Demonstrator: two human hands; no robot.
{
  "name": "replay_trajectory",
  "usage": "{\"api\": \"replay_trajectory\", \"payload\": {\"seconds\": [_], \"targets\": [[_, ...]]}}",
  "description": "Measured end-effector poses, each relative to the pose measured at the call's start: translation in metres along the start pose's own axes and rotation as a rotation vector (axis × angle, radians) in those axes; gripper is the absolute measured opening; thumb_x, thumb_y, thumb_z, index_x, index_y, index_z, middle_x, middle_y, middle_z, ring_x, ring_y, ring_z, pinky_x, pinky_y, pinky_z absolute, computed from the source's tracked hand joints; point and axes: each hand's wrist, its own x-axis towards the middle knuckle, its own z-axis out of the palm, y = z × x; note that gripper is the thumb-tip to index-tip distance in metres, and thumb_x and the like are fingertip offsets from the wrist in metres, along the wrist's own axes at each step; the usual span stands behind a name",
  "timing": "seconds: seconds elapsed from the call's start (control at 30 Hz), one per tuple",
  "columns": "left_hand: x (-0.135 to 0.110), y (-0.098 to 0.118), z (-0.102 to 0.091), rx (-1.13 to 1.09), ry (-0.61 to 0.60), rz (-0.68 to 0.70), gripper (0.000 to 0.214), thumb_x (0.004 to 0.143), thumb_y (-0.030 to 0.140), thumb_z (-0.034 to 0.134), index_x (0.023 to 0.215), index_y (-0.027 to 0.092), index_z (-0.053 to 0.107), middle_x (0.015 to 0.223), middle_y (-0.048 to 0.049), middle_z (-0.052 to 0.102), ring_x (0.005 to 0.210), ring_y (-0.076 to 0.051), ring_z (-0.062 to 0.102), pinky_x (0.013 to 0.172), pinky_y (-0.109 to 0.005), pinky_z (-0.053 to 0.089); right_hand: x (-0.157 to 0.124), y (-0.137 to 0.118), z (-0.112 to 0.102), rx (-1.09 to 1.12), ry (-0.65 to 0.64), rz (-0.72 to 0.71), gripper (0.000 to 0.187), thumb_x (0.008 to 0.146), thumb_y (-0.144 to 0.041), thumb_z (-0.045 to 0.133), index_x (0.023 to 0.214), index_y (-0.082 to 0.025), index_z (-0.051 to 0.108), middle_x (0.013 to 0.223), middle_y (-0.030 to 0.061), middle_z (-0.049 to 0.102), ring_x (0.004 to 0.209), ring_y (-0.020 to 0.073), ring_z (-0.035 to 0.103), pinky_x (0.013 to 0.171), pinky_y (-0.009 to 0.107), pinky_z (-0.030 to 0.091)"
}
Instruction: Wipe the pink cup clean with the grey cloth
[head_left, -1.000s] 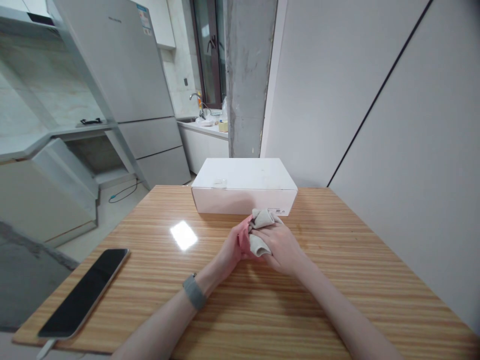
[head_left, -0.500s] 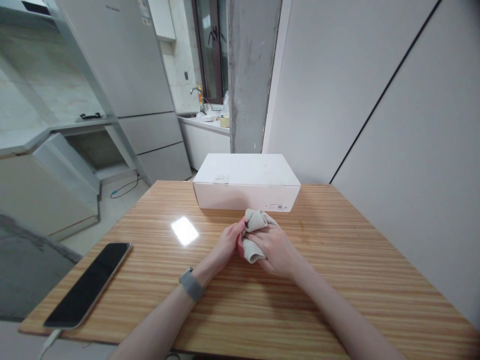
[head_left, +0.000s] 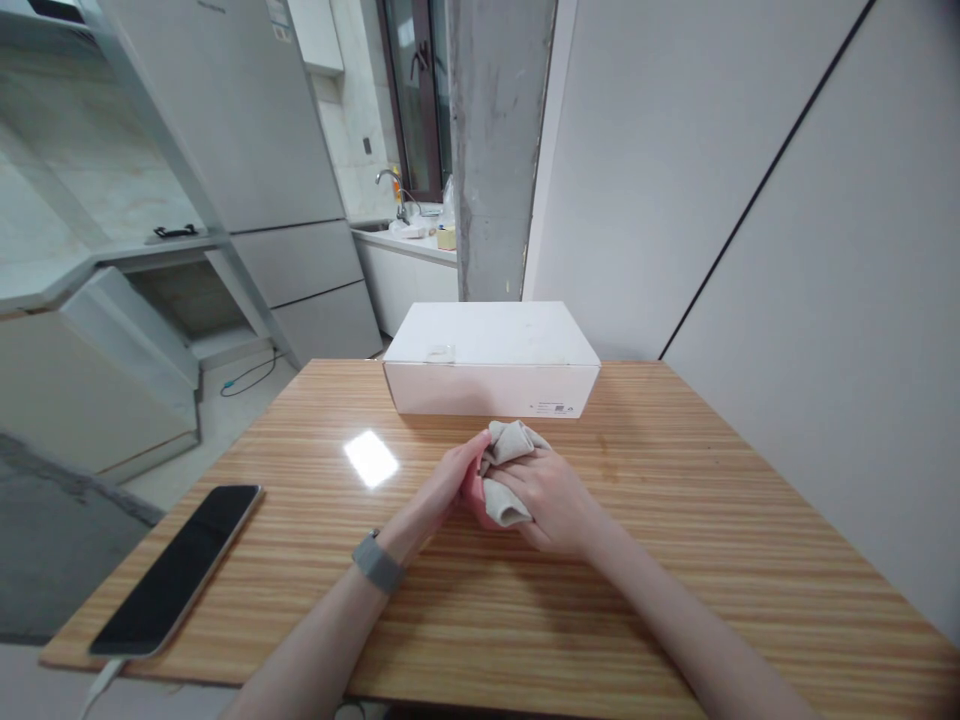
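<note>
A light grey-beige cloth [head_left: 508, 500], crumpled and folded over itself, is between my two hands just above the table [head_left: 645, 620]. My right hand [head_left: 551, 500] is closed on it from the right, its fingers pressed over the folds. From the left, my left hand [head_left: 457, 478] cups the cloth, thumb up along its edge, the other fingers mostly hidden underneath. A pinkish patch shows below the cloth; I cannot tell whether it is my palm or another thing. A grey-banded watch [head_left: 378, 562] is on my left wrist.
Just beyond my hands stands a closed white box [head_left: 491, 388]. A dark-screened phone [head_left: 180, 565] with a white cable [head_left: 101, 688] lies at the table's left edge. Along the right runs a white panelled wall [head_left: 750, 130]; a fridge [head_left: 225, 120] stands behind, left.
My left hand has shifted slightly left and flattened a little, its thumb straighter beside the cloth. The right hand keeps its grip. The view has tilted down slightly.
</note>
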Motion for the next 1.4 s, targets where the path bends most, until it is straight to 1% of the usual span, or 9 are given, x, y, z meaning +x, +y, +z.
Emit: {"api": "replay_trajectory", "payload": {"seconds": [0.17, 0.4, 0.57, 0.67, 0.73, 0.87, 1.03, 1.13, 1.4], "targets": [[-0.003, -0.004, 0.007, 0.002, 0.042, -0.043, 0.042, 0.077, 0.054, 0.062, 0.087, 0.014, 0.07, 0.05, 0.0019, 0.057, 0.047, -0.012, 0.047, 0.05, -0.025, 0.038, -0.001, 0.005, 0.0, -0.027, 0.005, 0.027, 0.021, 0.081, -0.027, 0.048, 0.093, -0.017, 0.062, 0.096, 0.0105, 0.07, 0.091, 0.028, 0.06, 0.091, 0.042, 0.041], [-0.006, -0.01, 0.026, -0.114, -0.071, 0.149, 0.047, 0.087, 0.046, 0.052, 0.13, 0.027, 0.055, 0.116, -0.0021, 0.065, 0.094, -0.018, 0.059, 0.078, -0.026, 0.047, -0.004, 0.012, -0.005, -0.084, 0.011, 0.084, 0.024, 0.082, -0.028, 0.045, 0.094, -0.016, 0.063, 0.092, 0.0112, 0.07, 0.088, 0.0281, 0.061, 0.087, 0.042, 0.04], [-0.005, -0.004, 0.018, -0.124, -0.118, 0.057, 0.045, 0.087, 0.042, 0.051, 0.13, 0.026, 0.056, 0.114, -0.0017, 0.067, 0.102, -0.02, 0.058, 0.084, -0.028, 0.045, 0.0, 0.008, -0.005, -0.107, 0.053, 0.07, 0.023, 0.083, -0.028, 0.044, 0.093, -0.017, 0.062, 0.092, 0.0111, 0.07, 0.087, 0.0282, 0.06, 0.089, 0.044, 0.038], [-0.007, 0.005, 0.01, -0.018, -0.085, 0.009, 0.042, 0.087, 0.049, 0.051, 0.113, 0.021, 0.068, 0.091, -0.0028, 0.073, 0.084, -0.02, 0.062, 0.076, -0.029, 0.046, 0.0, 0.004, -0.003, -0.052, 0.058, 0.042, 0.024, 0.085, -0.031, 0.042, 0.089, -0.017, 0.061, 0.091, 0.0105, 0.07, 0.086, 0.0271, 0.06, 0.089, 0.043, 0.039], [-0.01, 0.01, 0.006, 0.142, -0.051, 0.015, 0.041, 0.086, 0.052, 0.053, 0.08, 0.017, 0.075, 0.06, -0.0024, 0.067, 0.064, -0.018, 0.058, 0.067, -0.029, 0.044, -0.001, 0.002, 0.0, -0.003, 0.038, 0.021, 0.025, 0.085, -0.032, 0.04, 0.089, -0.018, 0.061, 0.089, 0.0099, 0.07, 0.084, 0.0262, 0.06, 0.086, 0.042, 0.041], [-0.013, 0.012, 0.003, 0.3, -0.027, 0.041, 0.054, 0.083, 0.051, 0.058, 0.039, 0.02, 0.057, 0.036, -0.0003, 0.047, 0.045, -0.012, 0.042, 0.055, -0.028, 0.035, -0.004, 0.002, 0.004, 0.017, 0.019, 0.018, 0.025, 0.084, -0.031, 0.04, 0.09, -0.018, 0.06, 0.088, 0.0092, 0.07, 0.083, 0.0254, 0.06, 0.084, 0.041, 0.043], [-0.011, 0.004, 0.009, 0.136, -0.007, 0.019, 0.032, 0.079, 0.048, 0.064, 0.086, 0.018, 0.073, 0.052, 0.001, 0.058, 0.051, -0.013, 0.048, 0.05, -0.025, 0.036, -0.003, 0.006, 0.001, -0.05, 0.065, 0.01, 0.027, 0.086, -0.032, 0.039, 0.09, -0.018, 0.062, 0.088, 0.0092, 0.069, 0.086, 0.0264, 0.06, 0.09, 0.044, 0.04], [-0.011, 0.0, 0.017, 0.014, -0.042, 0.029, 0.047, 0.08, 0.043, 0.065, 0.122, 0.024, 0.06, 0.083, -0.0012, 0.068, 0.072, -0.016, 0.058, 0.063, -0.026, 0.045, -0.002, 0.009, -0.001, -0.106, 0.081, 0.094, 0.029, 0.085, -0.03, 0.039, 0.094, -0.016, 0.063, 0.09, 0.0115, 0.07, 0.088, 0.0281, 0.061, 0.089, 0.046, 0.04], [-0.009, -0.002, 0.021, -0.126, -0.154, 0.053, 0.047, 0.083, 0.046, 0.057, 0.126, 0.025, 0.057, 0.101, -0.0043, 0.067, 0.092, -0.02, 0.058, 0.078, -0.028, 0.046, -0.003, 0.012, -0.001, -0.138, 0.079, 0.102, 0.027, 0.083, -0.028, 0.043, 0.097, -0.015, 0.062, 0.097, 0.0121, 0.07, 0.091, 0.0291, 0.061, 0.087, 0.045, 0.041]]}}
